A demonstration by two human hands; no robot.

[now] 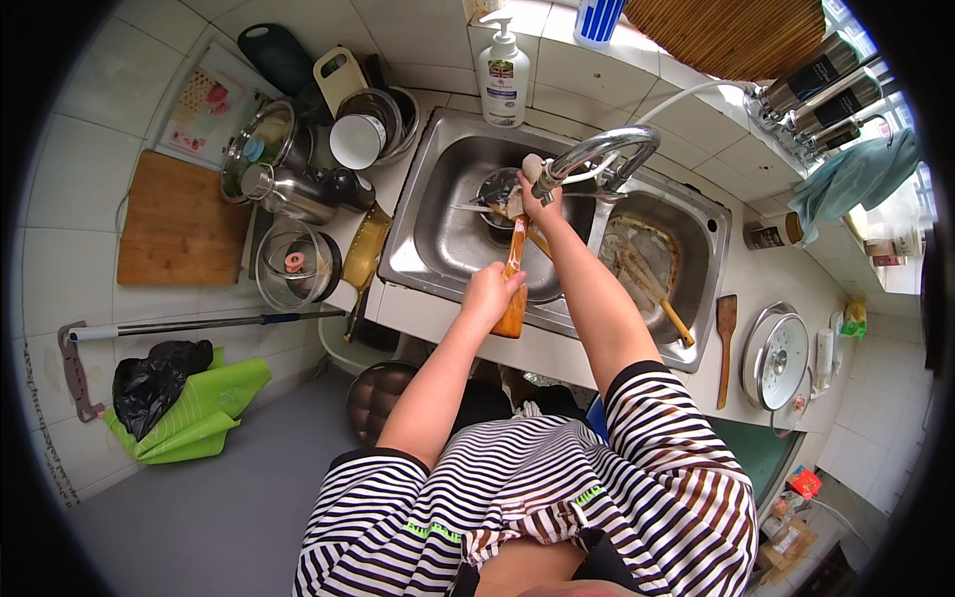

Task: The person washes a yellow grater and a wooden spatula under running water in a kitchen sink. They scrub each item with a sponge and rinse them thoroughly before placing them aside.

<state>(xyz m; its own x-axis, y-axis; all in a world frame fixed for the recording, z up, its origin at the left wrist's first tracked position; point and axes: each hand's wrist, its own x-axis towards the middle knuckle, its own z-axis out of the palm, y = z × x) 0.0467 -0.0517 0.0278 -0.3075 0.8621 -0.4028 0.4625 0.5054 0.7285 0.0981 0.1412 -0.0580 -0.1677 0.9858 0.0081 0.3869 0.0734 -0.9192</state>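
Observation:
A wooden spatula (pixel 515 298) lies over the front of the left sink basin, with my left hand (pixel 489 297) closed around its lower, broad part. My right hand (pixel 539 200) is at the spatula's far end, under the chrome faucet (pixel 608 142), and presses a pale cloth or sponge (pixel 515 201) there; its fingers are partly hidden. Behind that hand, a bowl or pan with a dark inside (pixel 498 186) sits in the left basin (pixel 448 224) with utensils in it. In the right basin stands a soiled tray or pan (pixel 642 254), a yellow-handled brush or scraper (pixel 675 322) across it.
A white pump bottle (pixel 503 82) stands behind the sink. Left of it are stacked bowls (pixel 362 138), a steel flask (pixel 291 192), a glass lid (pixel 292 283) and a wooden cutting board (pixel 183 220). On the right counter lie another wooden spatula (pixel 725 347) and pot lids (pixel 777 362).

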